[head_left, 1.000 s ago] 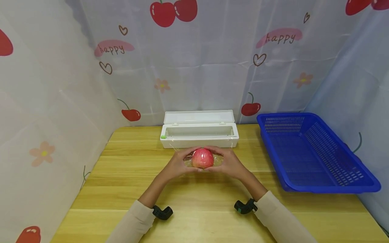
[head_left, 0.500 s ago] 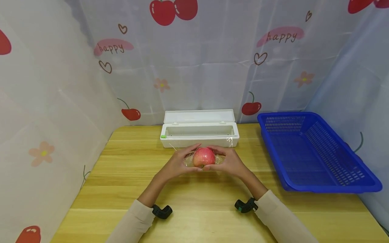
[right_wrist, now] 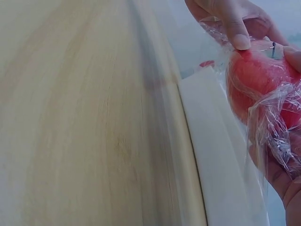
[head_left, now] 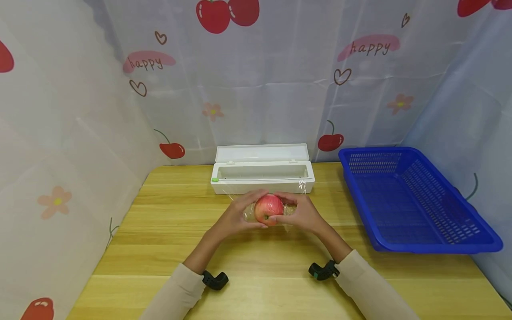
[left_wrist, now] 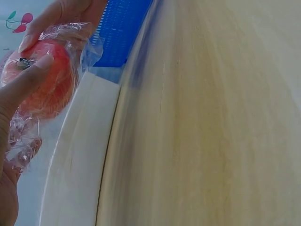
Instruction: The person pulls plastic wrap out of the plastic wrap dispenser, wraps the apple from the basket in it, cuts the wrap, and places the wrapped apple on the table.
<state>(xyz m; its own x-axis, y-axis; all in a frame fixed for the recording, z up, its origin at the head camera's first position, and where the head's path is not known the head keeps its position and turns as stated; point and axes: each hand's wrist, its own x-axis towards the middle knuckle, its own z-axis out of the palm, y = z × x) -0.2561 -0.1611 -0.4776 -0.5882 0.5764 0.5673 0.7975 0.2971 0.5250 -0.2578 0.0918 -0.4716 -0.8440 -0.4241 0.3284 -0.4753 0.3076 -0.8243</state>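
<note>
A red apple [head_left: 267,208] with clear cling film [right_wrist: 275,122] around it is held between both hands, in front of the white box. My left hand [head_left: 239,214] grips its left side, thumb low and fingers over the top. On the right side my right hand [head_left: 300,214] grips it likewise, its thumb near the stem. Crumpled film bunches out at both sides of the apple in the head view. The left wrist view shows the apple [left_wrist: 49,84] with its stem turned toward the thumb and film ends hanging loose.
Behind the hands stands a long white cling film box [head_left: 262,186] with its lid raised and a green slider [head_left: 215,180] at its left end. A blue plastic basket [head_left: 370,218] sits to the right on the wooden table [head_left: 168,231]. A printed curtain surrounds the table.
The apple has turned between the hands, so its stem now faces the wearer. It has shifted slightly right. The box and basket stay put.
</note>
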